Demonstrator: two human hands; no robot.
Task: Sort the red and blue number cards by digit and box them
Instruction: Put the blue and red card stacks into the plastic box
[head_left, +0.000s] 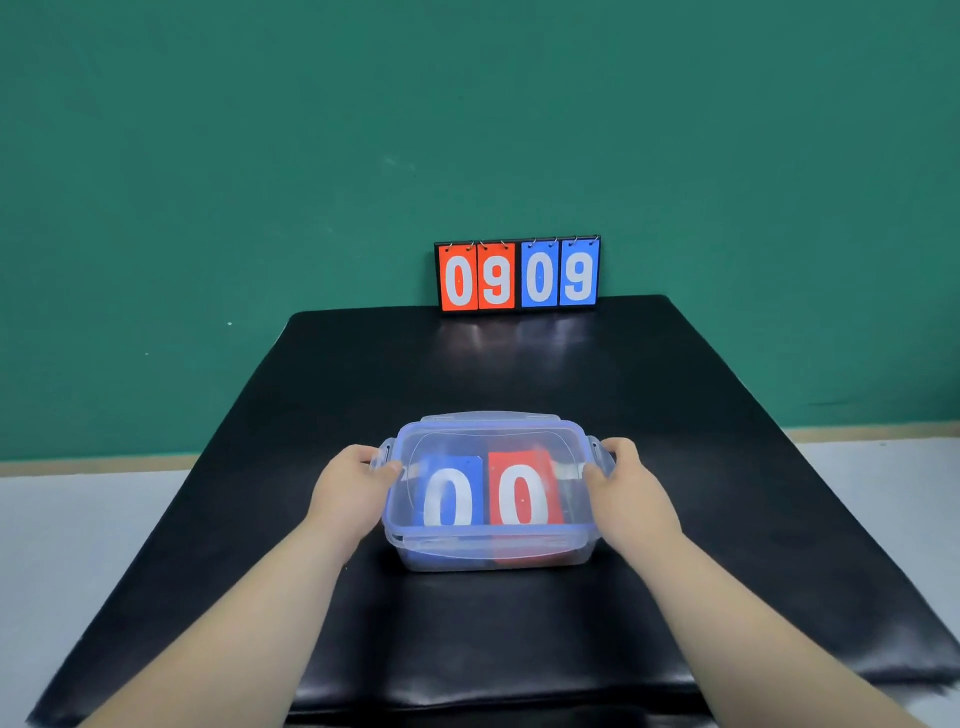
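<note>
- Head view: left hand (358, 483) and right hand (628, 488) each grip a side clip of the clear box (467, 558), fingers curled round it
- lid (488, 421) is on; I'd judge this the closing step; next, both clips need pressing down evenly
- inside, a blue card (449, 493) and a red card (524, 488) lie side by side, both showing 0
- box sits mid tabletop (363, 374); a flip scoreboard (517, 273) stands well behind

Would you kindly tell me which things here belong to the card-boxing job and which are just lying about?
Job: clear box with its lid on; blue card and red card inside, both showing 0; left hand and right hand gripping its ends.
Lying about: black mat; green wall; scoreboard at the back reading 0909, untouched.
</note>
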